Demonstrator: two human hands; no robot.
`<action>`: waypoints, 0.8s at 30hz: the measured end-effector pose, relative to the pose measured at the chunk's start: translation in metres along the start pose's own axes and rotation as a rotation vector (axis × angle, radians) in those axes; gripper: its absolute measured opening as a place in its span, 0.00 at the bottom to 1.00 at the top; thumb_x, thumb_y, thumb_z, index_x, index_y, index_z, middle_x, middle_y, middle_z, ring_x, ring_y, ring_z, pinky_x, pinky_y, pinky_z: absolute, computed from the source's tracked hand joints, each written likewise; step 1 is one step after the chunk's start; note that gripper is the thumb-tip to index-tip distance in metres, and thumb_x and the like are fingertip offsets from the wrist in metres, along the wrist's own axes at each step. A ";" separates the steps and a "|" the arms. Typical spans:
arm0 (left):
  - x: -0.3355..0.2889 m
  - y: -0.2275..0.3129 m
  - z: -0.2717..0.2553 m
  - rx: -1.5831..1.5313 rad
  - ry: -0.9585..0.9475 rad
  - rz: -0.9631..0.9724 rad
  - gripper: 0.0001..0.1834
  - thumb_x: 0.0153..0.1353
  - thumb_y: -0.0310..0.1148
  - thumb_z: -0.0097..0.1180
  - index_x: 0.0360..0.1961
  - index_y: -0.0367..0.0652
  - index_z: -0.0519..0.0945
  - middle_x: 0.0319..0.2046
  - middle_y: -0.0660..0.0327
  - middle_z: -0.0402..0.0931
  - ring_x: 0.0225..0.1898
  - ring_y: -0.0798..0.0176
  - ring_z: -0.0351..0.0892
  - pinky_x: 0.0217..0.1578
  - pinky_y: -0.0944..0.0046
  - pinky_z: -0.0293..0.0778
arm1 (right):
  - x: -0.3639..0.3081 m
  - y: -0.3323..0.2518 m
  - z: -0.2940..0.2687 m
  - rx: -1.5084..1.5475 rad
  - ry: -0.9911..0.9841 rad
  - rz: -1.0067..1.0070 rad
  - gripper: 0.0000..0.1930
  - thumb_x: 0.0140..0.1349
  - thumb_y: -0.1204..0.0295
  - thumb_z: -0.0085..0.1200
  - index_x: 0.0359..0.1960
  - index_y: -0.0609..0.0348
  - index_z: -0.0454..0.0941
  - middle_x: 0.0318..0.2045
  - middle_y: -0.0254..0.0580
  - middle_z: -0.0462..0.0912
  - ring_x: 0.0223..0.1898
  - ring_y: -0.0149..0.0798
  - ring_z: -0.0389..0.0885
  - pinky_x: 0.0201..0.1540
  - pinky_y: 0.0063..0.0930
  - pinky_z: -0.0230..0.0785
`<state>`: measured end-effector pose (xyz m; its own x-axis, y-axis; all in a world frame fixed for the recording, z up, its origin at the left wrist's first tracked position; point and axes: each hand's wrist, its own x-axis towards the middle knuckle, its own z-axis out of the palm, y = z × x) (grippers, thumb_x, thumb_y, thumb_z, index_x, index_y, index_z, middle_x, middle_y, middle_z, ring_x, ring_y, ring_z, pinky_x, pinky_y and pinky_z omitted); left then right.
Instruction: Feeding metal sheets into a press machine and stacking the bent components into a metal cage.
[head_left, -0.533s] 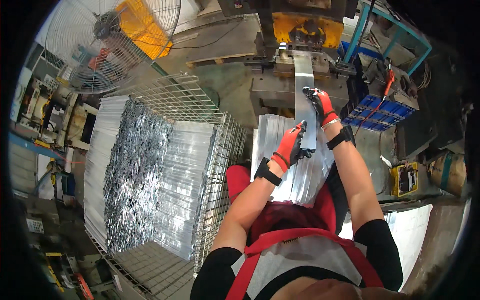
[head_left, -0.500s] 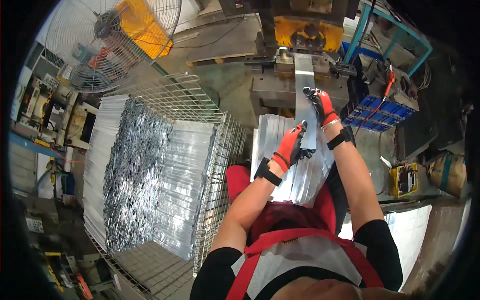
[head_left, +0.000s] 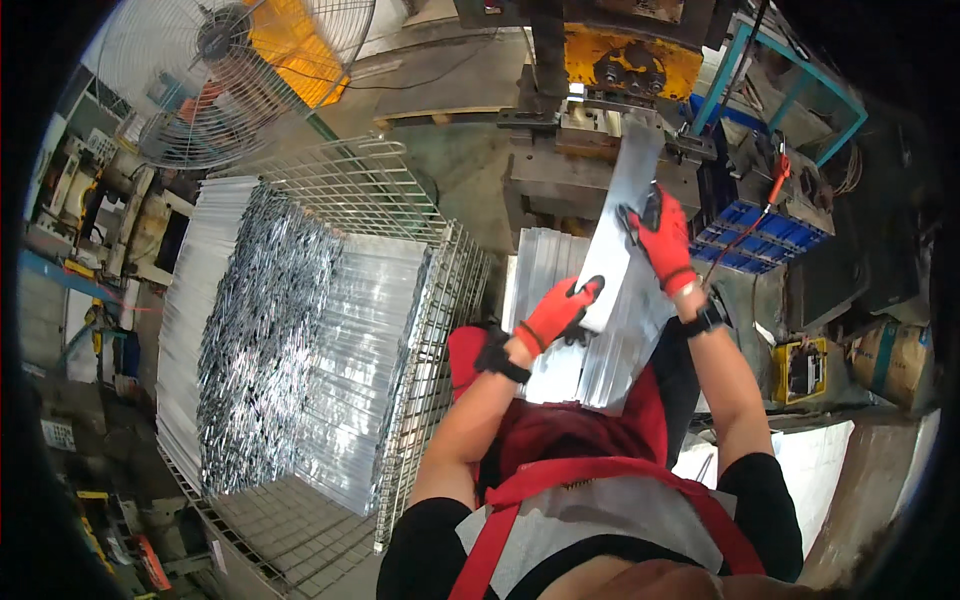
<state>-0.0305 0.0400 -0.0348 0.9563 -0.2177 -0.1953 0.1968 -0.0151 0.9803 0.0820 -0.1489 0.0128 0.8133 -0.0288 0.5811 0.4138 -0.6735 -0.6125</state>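
Observation:
A long flat metal strip [head_left: 612, 240] is held slantwise between my two gloved hands. My left hand [head_left: 562, 312], in a red glove with black fingertips, is closed on the strip's near end. Farther up its right edge, my right hand [head_left: 657, 235] grips it in a matching glove. The far end is blurred and reaches up in front of the machine's die block [head_left: 590, 128]. Beneath the strip, a stack of similar metal strips [head_left: 545, 265] lies before my lap.
A wire cage [head_left: 460, 290] full of stacked metal strips [head_left: 290, 330] stands to the left, with a large fan [head_left: 222, 40] behind it. The press machine [head_left: 632, 62] is straight ahead. Blue crates [head_left: 752, 235] and a yellow box [head_left: 803, 370] are at the right.
The strip's far end has swung right and its near end left, so it now slants. My left hand has moved slightly left and nearer; my right hand has moved slightly right and nearer.

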 end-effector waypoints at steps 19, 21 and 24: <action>-0.003 -0.002 -0.004 -0.722 -0.314 -0.072 0.25 0.63 0.45 0.48 0.59 0.49 0.61 0.46 0.59 0.71 0.36 0.62 0.78 0.34 0.65 0.76 | 0.008 0.023 -0.003 0.628 -0.220 0.403 0.12 0.53 0.66 0.58 0.21 0.60 0.71 0.17 0.23 0.68 0.20 0.20 0.62 0.21 0.21 0.58; -0.014 0.042 0.028 -0.699 -0.268 -0.332 0.27 0.63 0.50 0.43 0.59 0.48 0.62 0.46 0.57 0.72 0.32 0.59 0.80 0.29 0.65 0.76 | 0.016 0.032 0.009 0.703 -0.214 0.505 0.11 0.53 0.67 0.58 0.19 0.57 0.71 0.17 0.21 0.68 0.20 0.19 0.61 0.21 0.20 0.56; -0.002 0.034 0.030 -0.747 -0.341 -0.263 0.32 0.62 0.55 0.42 0.56 0.40 0.64 0.38 0.52 0.76 0.26 0.58 0.81 0.19 0.69 0.74 | 0.027 0.029 0.033 0.781 -0.232 0.489 0.11 0.53 0.68 0.58 0.17 0.53 0.70 0.17 0.19 0.67 0.20 0.17 0.61 0.21 0.18 0.54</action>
<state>-0.0321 0.0102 0.0002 0.7656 -0.5806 -0.2771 0.6084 0.5134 0.6052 0.1298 -0.1450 -0.0068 0.9951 0.0269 0.0956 0.0938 0.0616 -0.9937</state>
